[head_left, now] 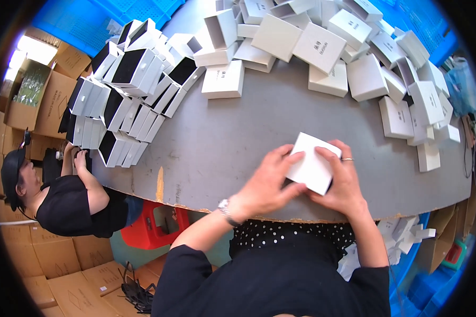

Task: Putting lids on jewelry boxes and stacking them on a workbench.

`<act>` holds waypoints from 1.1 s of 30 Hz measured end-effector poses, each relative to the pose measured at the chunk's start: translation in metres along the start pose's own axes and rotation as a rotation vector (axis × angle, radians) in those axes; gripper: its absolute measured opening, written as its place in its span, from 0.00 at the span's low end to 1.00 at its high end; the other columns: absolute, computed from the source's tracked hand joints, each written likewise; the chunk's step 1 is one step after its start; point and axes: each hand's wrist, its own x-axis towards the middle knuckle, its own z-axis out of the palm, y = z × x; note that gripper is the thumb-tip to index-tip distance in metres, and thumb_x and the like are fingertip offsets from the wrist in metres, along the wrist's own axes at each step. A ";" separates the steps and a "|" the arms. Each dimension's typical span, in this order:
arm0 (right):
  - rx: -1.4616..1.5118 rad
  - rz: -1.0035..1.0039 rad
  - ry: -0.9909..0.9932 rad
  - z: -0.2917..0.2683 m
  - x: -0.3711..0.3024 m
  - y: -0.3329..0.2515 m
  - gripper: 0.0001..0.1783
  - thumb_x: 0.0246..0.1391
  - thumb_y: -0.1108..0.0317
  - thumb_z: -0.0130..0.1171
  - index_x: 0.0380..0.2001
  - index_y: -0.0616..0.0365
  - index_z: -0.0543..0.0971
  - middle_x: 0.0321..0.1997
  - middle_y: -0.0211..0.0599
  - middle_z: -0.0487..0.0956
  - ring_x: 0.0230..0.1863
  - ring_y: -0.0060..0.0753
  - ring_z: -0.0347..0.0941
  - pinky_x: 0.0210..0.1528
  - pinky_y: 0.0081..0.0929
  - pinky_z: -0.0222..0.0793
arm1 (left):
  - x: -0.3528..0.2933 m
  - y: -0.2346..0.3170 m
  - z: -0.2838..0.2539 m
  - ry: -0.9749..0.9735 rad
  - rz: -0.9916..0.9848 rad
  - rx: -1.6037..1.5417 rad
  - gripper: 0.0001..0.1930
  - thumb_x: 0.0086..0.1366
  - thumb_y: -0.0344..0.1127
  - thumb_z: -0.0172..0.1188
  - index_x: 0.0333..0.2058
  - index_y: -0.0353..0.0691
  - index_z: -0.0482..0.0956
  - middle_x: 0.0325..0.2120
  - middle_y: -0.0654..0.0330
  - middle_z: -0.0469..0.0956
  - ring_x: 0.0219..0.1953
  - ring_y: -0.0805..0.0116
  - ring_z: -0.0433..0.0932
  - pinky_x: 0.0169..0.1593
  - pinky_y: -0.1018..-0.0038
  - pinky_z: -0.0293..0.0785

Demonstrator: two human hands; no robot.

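Note:
Between my two hands is a small white cardboard box (310,165), tilted over the near part of the grey table. My left hand (272,177) grips its left side, fingers at the upper edge and thumb low at the near corner. On the opposite side my right hand (339,177) wraps round the box, with the thumb laid across its top face. The face turned up looks plain white. Whatever is inside the box, if anything, cannot be seen.
White boxes (320,48) with dark print lie heaped along the table's far and right side. Stacked drawer-like boxes with black insides (127,68) stand at left. Blue crates (79,26) rise behind. A co-worker (63,198) sits at left near a red stool (148,227). Cartons (63,253) cover the floor.

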 end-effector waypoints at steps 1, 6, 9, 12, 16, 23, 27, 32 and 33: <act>-0.050 -0.037 0.022 -0.015 -0.002 0.005 0.50 0.28 0.59 0.79 0.61 0.53 0.71 0.67 0.57 0.62 0.66 0.63 0.62 0.64 0.51 0.66 | 0.003 -0.011 -0.024 0.165 0.070 0.227 0.36 0.56 0.49 0.72 0.59 0.38 0.72 0.61 0.40 0.66 0.63 0.41 0.65 0.68 0.47 0.58; -0.590 -0.009 0.006 -0.112 0.000 -0.026 0.38 0.31 0.63 0.73 0.51 0.58 0.73 0.64 0.53 0.66 0.62 0.57 0.65 0.63 0.50 0.64 | 0.020 -0.055 -0.205 0.930 0.013 1.261 0.46 0.53 0.60 0.74 0.63 0.37 0.69 0.61 0.44 0.68 0.67 0.44 0.59 0.68 0.50 0.57; -0.820 0.065 -0.248 -0.109 0.026 -0.051 0.38 0.33 0.63 0.73 0.53 0.56 0.74 0.65 0.50 0.66 0.61 0.54 0.65 0.64 0.45 0.62 | 0.032 -0.057 -0.280 0.704 -0.261 1.337 0.53 0.46 0.68 0.75 0.64 0.41 0.69 0.64 0.40 0.67 0.67 0.43 0.64 0.70 0.53 0.58; -0.721 -0.056 -0.408 -0.099 0.048 -0.051 0.42 0.33 0.61 0.74 0.57 0.52 0.74 0.67 0.48 0.66 0.61 0.52 0.65 0.64 0.43 0.60 | 0.051 -0.074 -0.310 0.535 -0.408 1.217 0.48 0.47 0.61 0.76 0.65 0.47 0.70 0.62 0.44 0.70 0.66 0.47 0.67 0.69 0.55 0.60; -0.457 -0.211 -0.335 -0.070 0.043 -0.027 0.48 0.30 0.58 0.76 0.62 0.45 0.73 0.69 0.45 0.65 0.64 0.52 0.63 0.69 0.51 0.54 | 0.058 -0.066 -0.288 0.468 -0.092 1.056 0.36 0.46 0.47 0.72 0.58 0.53 0.77 0.57 0.48 0.72 0.64 0.47 0.68 0.68 0.55 0.62; -0.454 -0.083 -0.288 -0.059 0.008 -0.007 0.52 0.30 0.60 0.77 0.66 0.37 0.71 0.69 0.43 0.65 0.69 0.55 0.58 0.72 0.60 0.48 | -0.025 -0.041 -0.131 0.076 0.125 0.803 0.27 0.47 0.29 0.67 0.51 0.44 0.80 0.57 0.55 0.74 0.65 0.49 0.67 0.70 0.54 0.62; -0.375 -0.091 -0.304 -0.065 0.003 0.004 0.52 0.31 0.61 0.77 0.67 0.35 0.70 0.69 0.43 0.65 0.69 0.56 0.58 0.72 0.56 0.52 | -0.054 -0.034 -0.127 -0.005 0.048 0.384 0.23 0.50 0.25 0.63 0.48 0.40 0.83 0.54 0.56 0.80 0.63 0.49 0.72 0.66 0.56 0.69; -0.351 -0.138 -0.282 -0.051 0.005 -0.003 0.50 0.33 0.62 0.76 0.67 0.35 0.71 0.69 0.46 0.64 0.68 0.57 0.59 0.69 0.52 0.57 | -0.058 -0.017 -0.119 0.262 -0.247 0.499 0.31 0.48 0.46 0.75 0.50 0.42 0.80 0.52 0.49 0.76 0.59 0.49 0.71 0.62 0.55 0.65; -0.350 -0.120 -0.279 -0.046 0.003 -0.005 0.50 0.33 0.62 0.76 0.67 0.35 0.71 0.69 0.46 0.64 0.68 0.57 0.59 0.69 0.52 0.57 | -0.055 -0.003 -0.099 0.289 -0.310 0.745 0.37 0.47 0.52 0.77 0.54 0.42 0.78 0.57 0.47 0.71 0.62 0.46 0.67 0.64 0.52 0.60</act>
